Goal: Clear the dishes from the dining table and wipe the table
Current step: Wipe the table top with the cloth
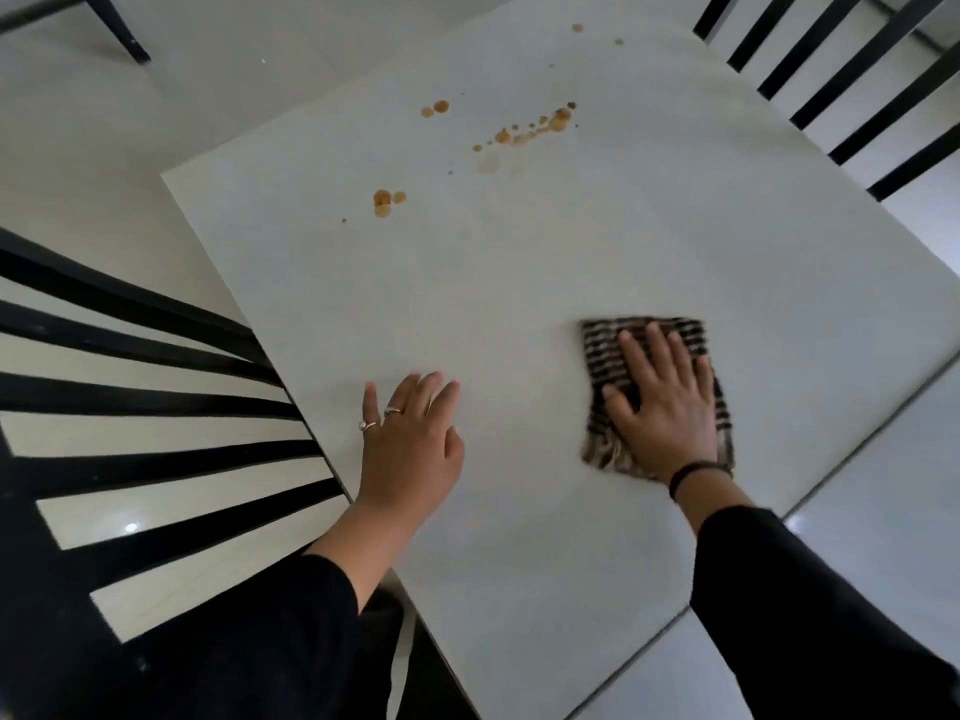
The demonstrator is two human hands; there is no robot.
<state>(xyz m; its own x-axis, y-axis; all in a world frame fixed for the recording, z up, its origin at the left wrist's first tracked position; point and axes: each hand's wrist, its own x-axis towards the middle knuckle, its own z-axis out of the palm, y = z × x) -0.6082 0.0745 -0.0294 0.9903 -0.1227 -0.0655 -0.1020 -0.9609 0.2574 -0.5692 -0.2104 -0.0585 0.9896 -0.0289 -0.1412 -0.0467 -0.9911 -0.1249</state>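
Note:
A white dining table (519,283) fills the view, with no dishes on it. My right hand (665,402) lies flat with spread fingers on a folded brown-and-black striped cloth (602,350), pressing it onto the table near the right edge. My left hand (410,433), with two rings, rests flat on the bare tabletop near the left edge. Brown liquid spots (530,129) dot the far part of the table, with another small cluster of brown drops (387,201) nearer the left side and two faint brown specks (577,27) at the far end.
A black slatted chair (130,407) stands tight against the table's left edge. Another black slatted chair (857,85) is at the far right. A dark chair leg (124,33) shows at the top left. Pale tiled floor (857,511) surrounds the table.

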